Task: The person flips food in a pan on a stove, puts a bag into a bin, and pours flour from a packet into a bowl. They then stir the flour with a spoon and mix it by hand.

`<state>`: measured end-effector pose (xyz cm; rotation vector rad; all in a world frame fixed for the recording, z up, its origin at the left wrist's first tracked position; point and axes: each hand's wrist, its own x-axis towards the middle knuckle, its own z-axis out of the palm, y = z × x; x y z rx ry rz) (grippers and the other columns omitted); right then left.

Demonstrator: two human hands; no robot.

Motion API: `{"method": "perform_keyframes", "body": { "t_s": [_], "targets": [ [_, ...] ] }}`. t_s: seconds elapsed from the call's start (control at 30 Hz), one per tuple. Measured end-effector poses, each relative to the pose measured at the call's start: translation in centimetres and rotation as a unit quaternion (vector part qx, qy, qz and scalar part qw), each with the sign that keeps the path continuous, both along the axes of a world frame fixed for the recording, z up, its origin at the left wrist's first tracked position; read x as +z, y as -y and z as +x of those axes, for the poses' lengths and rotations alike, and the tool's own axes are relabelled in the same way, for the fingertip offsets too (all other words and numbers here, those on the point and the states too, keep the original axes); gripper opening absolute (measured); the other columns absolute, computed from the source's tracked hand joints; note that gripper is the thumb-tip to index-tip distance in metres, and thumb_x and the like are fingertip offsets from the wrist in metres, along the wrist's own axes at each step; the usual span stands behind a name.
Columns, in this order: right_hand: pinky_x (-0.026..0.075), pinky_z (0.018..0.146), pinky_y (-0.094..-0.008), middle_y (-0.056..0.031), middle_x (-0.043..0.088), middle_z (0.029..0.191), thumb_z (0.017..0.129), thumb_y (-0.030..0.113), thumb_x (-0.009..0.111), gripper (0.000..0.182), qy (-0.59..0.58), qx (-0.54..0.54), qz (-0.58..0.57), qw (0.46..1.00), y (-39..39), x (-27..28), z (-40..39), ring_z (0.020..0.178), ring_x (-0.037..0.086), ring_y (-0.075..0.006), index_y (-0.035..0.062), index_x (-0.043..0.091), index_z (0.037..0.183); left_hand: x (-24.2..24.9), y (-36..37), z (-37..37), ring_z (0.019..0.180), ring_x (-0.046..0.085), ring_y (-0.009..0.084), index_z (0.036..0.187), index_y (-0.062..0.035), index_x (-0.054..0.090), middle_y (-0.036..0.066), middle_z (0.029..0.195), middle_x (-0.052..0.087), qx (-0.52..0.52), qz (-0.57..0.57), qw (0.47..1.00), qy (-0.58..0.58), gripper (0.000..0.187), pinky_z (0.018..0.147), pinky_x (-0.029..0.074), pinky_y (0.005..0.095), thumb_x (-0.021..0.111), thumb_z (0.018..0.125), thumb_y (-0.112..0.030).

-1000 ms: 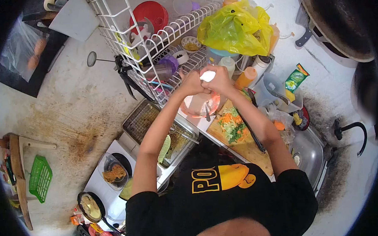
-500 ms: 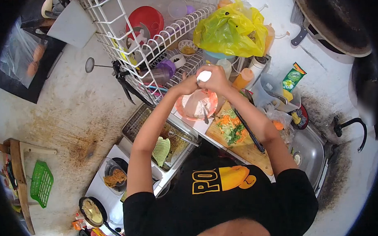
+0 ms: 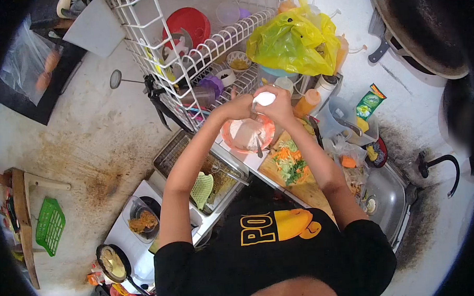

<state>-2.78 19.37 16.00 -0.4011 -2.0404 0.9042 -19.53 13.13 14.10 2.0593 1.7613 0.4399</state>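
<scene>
My right hand (image 3: 278, 106) is closed around a small bulging white bag (image 3: 265, 98), which looks like a plastic bag of white powder. Against its near side my left hand (image 3: 237, 107) is also closed, with its fingertips partly hidden at the bag. Both hands are above an orange-pink bowl (image 3: 225, 135) holding white powder, and a spoon (image 3: 259, 146) leans in it. Right of the bowl, a wooden cutting board (image 3: 317, 193) carries shredded vegetables (image 3: 290, 164), with cabbage, carrot and greens among them. A dark-handled knife lies there, mostly hidden by my right arm.
A white wire rack (image 3: 163, 62) with dishes stands behind the hands, beside a yellow plastic bag (image 3: 293, 41). A metal tray (image 3: 167, 155) holds a green strainer (image 3: 201, 191) and a whisk (image 3: 228, 173). The sink (image 3: 387, 187) is at right, a small frying pan (image 3: 113, 263) at lower left.
The view has shifted slightly. My hands stay together above the bowl with the white bag, and my left hand has turned a little, its wrist flatter beside the bag.
</scene>
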Motion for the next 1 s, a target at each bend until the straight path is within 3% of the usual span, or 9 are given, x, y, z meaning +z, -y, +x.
{"method": "perform_keyframes", "body": {
  "t_s": [0.1, 0.13, 0.23, 0.43, 0.5, 0.57, 0.7, 0.8, 1.0],
  "targets": [
    [0.053, 0.07, -0.031, -0.0068, 0.069, 0.08, 0.061, 0.007, 0.074, 0.023, 0.012, -0.013, -0.008, 1.0, 0.3, -0.5, 0.7, 0.074, 0.067, -0.0168, 0.0065, 0.07, 0.084, 1.8, 1.4, 0.1, 0.119, 0.056, 0.0296, 0.123, -0.005, 0.059, 0.016, 0.112, 0.067, 0.036, -0.063, 0.997, -0.041, 0.063, 0.109, 0.012, 0.0654, 0.079, 0.074, -0.038],
    [0.053, 0.071, -0.0307, -0.0067, 0.069, 0.081, 0.06, 0.007, 0.075, 0.024, 0.022, -0.02, -0.02, 0.999, 0.2, -0.3, 1.0, 0.076, 0.067, -0.0167, 0.0066, 0.07, 0.084, 1.1, 1.4, -1.2, 0.114, 0.059, 0.0276, 0.125, -0.0022, 0.058, 0.018, 0.118, 0.065, -0.028, -0.008, 0.998, 0.056, 0.059, 0.106, 0.035, 0.0481, 0.077, 0.076, -0.028],
    [0.053, 0.071, -0.0304, -0.0069, 0.069, 0.081, 0.059, 0.007, 0.075, 0.025, 0.005, -0.031, 0.002, 0.999, -0.6, -0.7, 1.7, 0.075, 0.067, -0.017, 0.0066, 0.07, 0.084, -0.3, 1.8, -3.0, 0.104, 0.065, 0.0217, 0.115, 0.0011, 0.065, 0.015, 0.107, 0.07, -0.062, 0.018, 0.971, 0.229, 0.044, 0.091, 0.048, 0.0325, 0.076, 0.076, -0.015],
    [0.052, 0.072, -0.0295, -0.0066, 0.07, 0.082, 0.058, 0.005, 0.075, 0.026, 0.022, -0.014, -0.033, 0.999, -0.9, -1.3, 1.4, 0.077, 0.066, -0.0162, 0.0064, 0.07, 0.083, -1.5, 2.1, -1.5, 0.08, 0.067, 0.0135, 0.087, 0.0036, 0.073, 0.006, 0.073, 0.072, 0.116, 0.042, 0.976, 0.182, 0.015, 0.085, 0.05, 0.0295, 0.072, 0.072, 0.002],
    [0.052, 0.073, -0.0292, -0.0064, 0.07, 0.082, 0.058, 0.005, 0.075, 0.026, 0.01, -0.016, -0.045, 0.999, -0.8, -1.4, 1.1, 0.077, 0.066, -0.0157, 0.0063, 0.07, 0.083, -1.5, 2.4, -1.8, 0.086, 0.065, 0.0131, 0.094, 0.0046, 0.071, 0.007, 0.086, 0.072, 0.106, 0.02, 0.983, 0.147, 0.018, 0.087, 0.049, 0.0304, 0.071, 0.078, -0.002],
    [0.052, 0.073, -0.0288, -0.0062, 0.07, 0.082, 0.058, 0.005, 0.075, 0.026, 0.0, -0.022, -0.056, 0.998, -0.7, -1.5, 1.2, 0.077, 0.066, -0.0151, 0.0063, 0.07, 0.084, -2.7, 3.0, -2.0, 0.094, 0.062, 0.0147, 0.105, 0.0054, 0.068, 0.009, 0.102, 0.07, 0.101, 0.055, 0.926, 0.36, 0.026, 0.089, 0.048, 0.0323, 0.07, 0.083, -0.008],
    [0.052, 0.074, -0.0283, -0.0049, 0.07, 0.085, 0.059, 0.005, 0.074, 0.025, -0.006, -0.025, -0.109, 0.994, -1.2, -0.6, 1.5, 0.078, 0.065, -0.0131, 0.0065, 0.07, 0.084, -3.8, 4.6, -2.3, 0.102, 0.06, 0.0168, 0.116, 0.0051, 0.064, 0.01, 0.116, 0.065, 0.132, 0.025, 0.874, 0.466, 0.037, 0.091, 0.048, 0.0329, 0.07, 0.086, -0.015],
    [0.052, 0.075, -0.0279, -0.0042, 0.07, 0.086, 0.059, 0.005, 0.074, 0.025, -0.023, -0.035, -0.085, 0.995, -1.7, -1.2, 1.6, 0.08, 0.065, -0.0118, 0.0069, 0.071, 0.083, -2.1, 5.4, -0.5, 0.095, 0.064, 0.0183, 0.103, 0.0006, 0.072, 0.015, 0.106, 0.071, 0.124, 0.083, 0.961, 0.231, 0.027, 0.086, 0.049, 0.0367, 0.072, 0.084, -0.017],
    [0.051, 0.074, -0.0288, -0.0033, 0.069, 0.086, 0.059, 0.006, 0.074, 0.025, 0.023, -0.017, -0.113, 0.993, -1.8, -1.7, 2.7, 0.079, 0.065, -0.0138, 0.0076, 0.071, 0.084, -2.5, 4.3, 0.7, 0.075, 0.065, 0.0208, 0.089, -0.0071, 0.075, 0.005, 0.067, 0.07, 0.211, 0.14, 0.966, 0.062, 0.012, 0.097, 0.027, 0.0448, 0.066, 0.084, -0.015]
  ]
}}
